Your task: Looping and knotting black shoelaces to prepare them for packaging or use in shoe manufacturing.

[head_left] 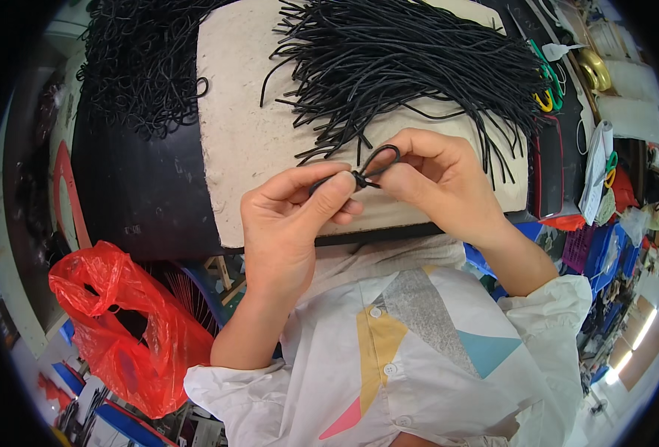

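Between my two hands is a short black cord [382, 155], bent into a loop with a knot at its base. My left hand [292, 208] pinches it at the knot, thumb on top, and a bit of cord curves out on the far side of the thumb. With thumb and forefinger my right hand [437, 175] grips the looped part, the other fingers curled in. Both hands hover over the near edge of a beige padded board [244, 141]. Just beyond them a thick bundle of straight black cords [404, 63] lies across the board.
A pile of looped black cords [143, 67] lies at the far left of the black table [147, 201]. Scissors with green and yellow handles [545, 97] rest right of the bundle, near a small white nozzle bottle [560, 51]. A red plastic bag [132, 335] hangs at the lower left.
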A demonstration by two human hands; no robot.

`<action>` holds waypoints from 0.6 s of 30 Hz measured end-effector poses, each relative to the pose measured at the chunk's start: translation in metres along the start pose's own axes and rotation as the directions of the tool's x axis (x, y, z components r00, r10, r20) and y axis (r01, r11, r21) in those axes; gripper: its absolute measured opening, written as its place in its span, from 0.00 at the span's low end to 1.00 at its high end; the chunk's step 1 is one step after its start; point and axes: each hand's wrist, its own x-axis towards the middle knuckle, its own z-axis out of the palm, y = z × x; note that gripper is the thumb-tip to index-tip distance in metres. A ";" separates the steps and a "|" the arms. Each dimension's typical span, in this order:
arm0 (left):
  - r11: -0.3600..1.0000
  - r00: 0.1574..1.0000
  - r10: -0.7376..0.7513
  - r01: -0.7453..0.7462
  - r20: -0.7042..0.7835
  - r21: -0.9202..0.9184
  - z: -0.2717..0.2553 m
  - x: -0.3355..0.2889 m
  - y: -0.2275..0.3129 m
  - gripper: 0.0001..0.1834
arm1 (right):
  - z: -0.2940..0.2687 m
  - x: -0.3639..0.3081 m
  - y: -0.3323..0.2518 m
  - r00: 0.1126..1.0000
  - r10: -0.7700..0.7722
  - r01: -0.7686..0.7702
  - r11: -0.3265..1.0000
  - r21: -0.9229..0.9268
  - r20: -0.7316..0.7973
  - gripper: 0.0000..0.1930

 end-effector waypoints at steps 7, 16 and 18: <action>0.992 0.994 -0.107 0.109 0.035 -0.066 0.000 0.002 -0.002 0.09 | -0.004 0.001 -0.005 0.998 0.047 -0.043 0.995 -0.094 0.039 0.06; 0.995 0.995 -0.092 0.094 0.048 -0.025 -0.002 0.002 -0.004 0.08 | -0.008 0.006 -0.019 0.989 0.006 0.022 0.982 -0.189 0.146 0.06; 0.997 0.995 -0.083 0.083 0.057 -0.005 -0.002 0.001 -0.004 0.08 | -0.008 0.006 -0.020 0.989 0.022 0.005 0.983 -0.181 0.147 0.05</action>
